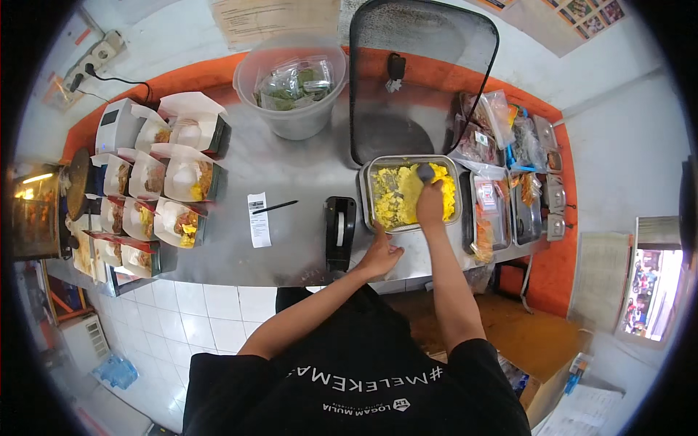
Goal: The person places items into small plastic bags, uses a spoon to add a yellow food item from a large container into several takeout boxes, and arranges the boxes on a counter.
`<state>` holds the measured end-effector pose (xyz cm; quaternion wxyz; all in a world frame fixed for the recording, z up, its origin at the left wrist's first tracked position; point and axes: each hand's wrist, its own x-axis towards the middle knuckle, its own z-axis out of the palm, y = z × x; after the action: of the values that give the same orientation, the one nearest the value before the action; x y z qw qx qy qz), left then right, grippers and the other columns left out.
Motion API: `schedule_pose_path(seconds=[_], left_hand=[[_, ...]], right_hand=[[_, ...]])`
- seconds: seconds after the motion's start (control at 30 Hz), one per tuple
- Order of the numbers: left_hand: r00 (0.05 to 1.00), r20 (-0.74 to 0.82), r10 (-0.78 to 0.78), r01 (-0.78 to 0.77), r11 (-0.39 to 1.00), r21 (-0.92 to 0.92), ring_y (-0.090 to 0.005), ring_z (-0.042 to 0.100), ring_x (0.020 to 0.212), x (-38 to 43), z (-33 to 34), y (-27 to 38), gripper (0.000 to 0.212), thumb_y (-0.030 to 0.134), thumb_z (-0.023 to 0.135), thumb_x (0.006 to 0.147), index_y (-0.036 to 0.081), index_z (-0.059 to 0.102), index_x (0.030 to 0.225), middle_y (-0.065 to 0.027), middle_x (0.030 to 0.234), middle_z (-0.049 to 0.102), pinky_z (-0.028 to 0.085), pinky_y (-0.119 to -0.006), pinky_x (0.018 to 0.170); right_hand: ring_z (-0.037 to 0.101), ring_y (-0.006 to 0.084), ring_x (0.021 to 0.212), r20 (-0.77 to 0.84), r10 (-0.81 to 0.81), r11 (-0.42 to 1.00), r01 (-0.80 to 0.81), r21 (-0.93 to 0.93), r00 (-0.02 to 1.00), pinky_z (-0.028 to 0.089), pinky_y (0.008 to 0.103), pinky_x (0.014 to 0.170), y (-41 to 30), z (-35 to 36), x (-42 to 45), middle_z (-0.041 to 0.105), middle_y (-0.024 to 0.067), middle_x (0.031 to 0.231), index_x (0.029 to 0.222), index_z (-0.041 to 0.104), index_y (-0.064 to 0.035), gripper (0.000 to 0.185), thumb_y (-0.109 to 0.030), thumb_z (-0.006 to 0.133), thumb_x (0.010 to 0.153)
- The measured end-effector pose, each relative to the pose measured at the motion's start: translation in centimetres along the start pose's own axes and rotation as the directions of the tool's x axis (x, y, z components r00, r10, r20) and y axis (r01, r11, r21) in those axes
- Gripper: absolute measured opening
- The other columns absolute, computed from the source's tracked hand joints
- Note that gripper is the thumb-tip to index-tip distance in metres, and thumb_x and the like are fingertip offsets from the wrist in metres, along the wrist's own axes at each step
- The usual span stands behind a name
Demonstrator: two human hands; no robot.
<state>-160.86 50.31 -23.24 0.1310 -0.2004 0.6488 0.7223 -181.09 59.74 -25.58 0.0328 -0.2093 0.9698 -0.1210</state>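
Note:
A rectangular metal container (410,158) holds crumbled yellow food (388,191) that looks like scrambled egg. My right hand (431,203) reaches over its near right side, closed around a dark spoon (425,173) whose rounded end lies in the yellow pieces. The grip hides most of the handle. At the container's near left corner is my left hand (380,255), one finger against the outside of the rim and the other fingers apart. Just left of it stands a black tape dispenser (340,234) on the steel table (289,163).
Several open food boxes (188,177) crowd the left side. A pen (275,207) lies across a printed slip (259,229). Behind are a plastic bucket (297,122) of green-filled packets and a black-framed mesh cover (353,82). Metal trays (511,218) with bags sit right.

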Motion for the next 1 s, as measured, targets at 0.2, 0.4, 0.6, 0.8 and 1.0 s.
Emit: schedule_pose_path(seconds=[0.2, 0.4, 0.6, 0.8, 1.0], left_hand=[[0.996, -0.086, -0.029, 0.046, 0.978, 0.205, -0.0411, 0.052, 0.125, 1.8, 1.5, -0.8, 0.118, 0.026, 0.071, 0.088, -0.016, -0.023, 0.148, -0.0345, 0.138, 0.046, 0.045, -0.04, 0.105], [0.999, -0.048, -0.009, 0.015, 0.99, 0.138, -0.0413, 0.049, 0.129, 2.0, 1.0, -1.7, 0.118, 0.022, 0.07, 0.087, -0.018, -0.024, 0.147, -0.04, 0.143, 0.038, 0.041, -0.042, 0.11], [0.988, -0.134, 0.078, -0.059, 0.989, 0.136, -0.0319, 0.057, 0.123, 2.1, 1.6, -3.4, 0.122, 0.016, 0.073, 0.087, -0.002, -0.028, 0.153, -0.0254, 0.139, 0.049, 0.052, -0.042, 0.097], [0.997, -0.041, -0.065, 0.067, 0.996, 0.051, -0.0309, 0.055, 0.128, 1.0, 0.5, -0.8, 0.121, 0.017, 0.072, 0.088, -0.001, -0.029, 0.153, -0.0264, 0.147, 0.044, 0.054, -0.04, 0.096], [0.996, -0.045, -0.083, 0.083, 0.996, 0.008, -0.0304, 0.055, 0.129, 1.5, 0.5, -1.7, 0.119, 0.016, 0.071, 0.091, -0.001, -0.03, 0.152, -0.0278, 0.154, 0.037, 0.054, -0.039, 0.098]], right_hand=[[0.064, 0.0512, 0.093, 0.265, -0.087, 0.987, 0.047, 0.152, 0.96, 0.055, 0.0526, 0.081, -2.9, 2.7, -2.1, 0.057, 0.0385, 0.108, 0.1, 0.063, 0.0122, 0.02, 0.004, 0.054, 0.085], [0.061, 0.0483, 0.098, 0.257, -0.276, 0.92, 0.178, 0.348, 0.926, 0.051, 0.05, 0.085, -4.2, -2.2, -6.1, 0.059, 0.0323, 0.098, 0.106, 0.066, 0.0084, 0.023, 0.003, 0.054, 0.088], [0.064, 0.0385, 0.088, 0.23, -0.436, 0.83, 0.29, 0.476, 0.87, 0.051, 0.0436, 0.077, -0.6, -2.8, -5.9, 0.064, 0.0261, 0.095, 0.111, 0.068, 0.0058, 0.021, -0.004, 0.058, 0.095], [0.067, 0.0387, 0.087, 0.301, -0.154, 0.818, -0.05, 0.573, 0.941, 0.053, 0.0442, 0.079, 1.1, -4.0, -6.0, 0.066, 0.0239, 0.098, 0.114, 0.063, 0.0058, 0.021, -0.001, 0.057, 0.094], [0.061, 0.0468, 0.1, 0.169, -0.306, 0.89, 0.218, 0.4, 0.937, 0.051, 0.0509, 0.086, -0.4, -4.9, -7.3, 0.056, 0.0274, 0.107, 0.112, 0.062, 0.0069, 0.027, 0.007, 0.05, 0.089]])
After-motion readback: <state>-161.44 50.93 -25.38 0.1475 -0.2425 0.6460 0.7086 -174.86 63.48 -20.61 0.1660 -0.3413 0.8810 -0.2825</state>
